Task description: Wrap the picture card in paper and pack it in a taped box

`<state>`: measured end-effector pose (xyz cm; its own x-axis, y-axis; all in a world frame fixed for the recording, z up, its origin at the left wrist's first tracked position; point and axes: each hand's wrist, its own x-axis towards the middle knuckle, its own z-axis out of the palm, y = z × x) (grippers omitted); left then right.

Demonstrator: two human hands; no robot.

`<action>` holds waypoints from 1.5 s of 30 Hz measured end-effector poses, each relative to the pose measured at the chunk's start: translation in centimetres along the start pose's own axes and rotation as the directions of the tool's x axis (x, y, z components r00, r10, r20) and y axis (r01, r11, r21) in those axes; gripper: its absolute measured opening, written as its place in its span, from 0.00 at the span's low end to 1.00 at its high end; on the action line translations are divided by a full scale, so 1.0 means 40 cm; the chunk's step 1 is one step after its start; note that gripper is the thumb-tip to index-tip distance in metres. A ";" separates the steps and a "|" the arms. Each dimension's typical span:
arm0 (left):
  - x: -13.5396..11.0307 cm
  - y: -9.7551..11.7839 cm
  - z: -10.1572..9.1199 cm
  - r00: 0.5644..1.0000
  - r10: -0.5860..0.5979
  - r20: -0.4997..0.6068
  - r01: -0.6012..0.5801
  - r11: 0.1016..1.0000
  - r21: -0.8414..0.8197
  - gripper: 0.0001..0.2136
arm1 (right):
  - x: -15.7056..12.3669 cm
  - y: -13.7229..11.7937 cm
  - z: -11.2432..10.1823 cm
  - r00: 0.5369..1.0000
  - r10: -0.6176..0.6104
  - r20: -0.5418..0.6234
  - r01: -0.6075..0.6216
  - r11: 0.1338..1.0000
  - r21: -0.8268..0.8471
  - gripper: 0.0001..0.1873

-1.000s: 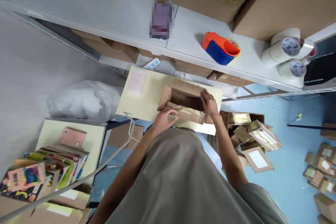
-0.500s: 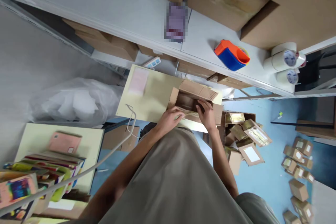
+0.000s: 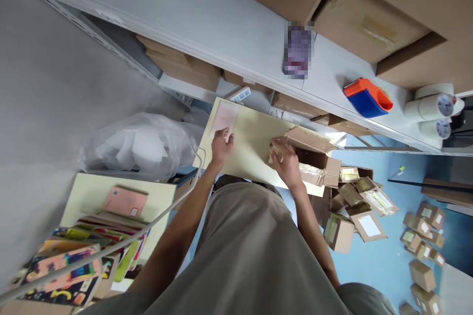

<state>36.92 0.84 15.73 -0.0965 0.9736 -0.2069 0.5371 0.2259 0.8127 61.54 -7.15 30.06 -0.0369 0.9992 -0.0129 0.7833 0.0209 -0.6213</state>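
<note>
A long grey shelf (image 3: 207,24) runs across above you, loaded with large cartons (image 3: 369,15). Below it, in front of your chest, stands the pale yellow table (image 3: 251,140), with a white plastic bag (image 3: 136,147) bulging just to its left. The open cardboard box (image 3: 318,160) sits on the table's right end, its flaps standing up. A pink sheet (image 3: 224,117) lies flat at the table's far left corner. An orange and blue tape dispenser (image 3: 365,101) rests on the shelf. Your right hand (image 3: 286,165) grips the box's left end, fingers curled over the edge. Your left hand (image 3: 221,145) lies on the sheet's near edge; I cannot tell whether it pinches the sheet or only presses on it.
</note>
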 end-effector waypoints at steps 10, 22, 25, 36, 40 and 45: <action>0.269 -0.112 0.047 0.945 -0.321 -0.058 0.307 0.813 0.495 0.33 | -0.087 -0.057 0.003 0.980 0.130 -0.153 -0.128 0.992 0.022 0.19; 0.204 -0.124 0.037 0.958 -0.285 -0.030 0.282 0.917 0.282 0.08 | -0.258 0.097 -0.113 0.914 0.286 -0.287 -0.341 0.926 -0.163 0.23; 0.163 -0.073 0.025 0.962 -0.272 -0.016 0.272 0.958 0.095 0.07 | -0.265 0.169 -0.139 0.936 0.250 -0.248 -0.310 0.920 -0.239 0.24; -0.059 0.289 -0.018 0.928 0.232 0.293 -0.081 0.890 -0.449 0.25 | -0.262 0.353 -0.094 0.980 0.197 -0.022 -0.192 0.915 -0.355 0.24; -0.110 0.400 0.020 0.862 0.332 0.383 -0.204 0.919 -0.338 0.23 | -0.286 0.342 -0.107 0.989 0.137 -0.050 -0.145 0.919 -0.366 0.21; -0.169 0.495 0.080 0.721 0.511 0.468 -0.468 0.857 -0.215 0.16 | -0.347 0.312 -0.125 0.997 0.031 -0.077 -0.054 0.943 -0.329 0.16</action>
<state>50.88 -1.36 31.47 0.5970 0.8022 0.0114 0.3251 -0.2549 0.9107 74.95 -20.60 26.39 0.0352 0.9990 0.0288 0.9445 -0.0238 -0.3277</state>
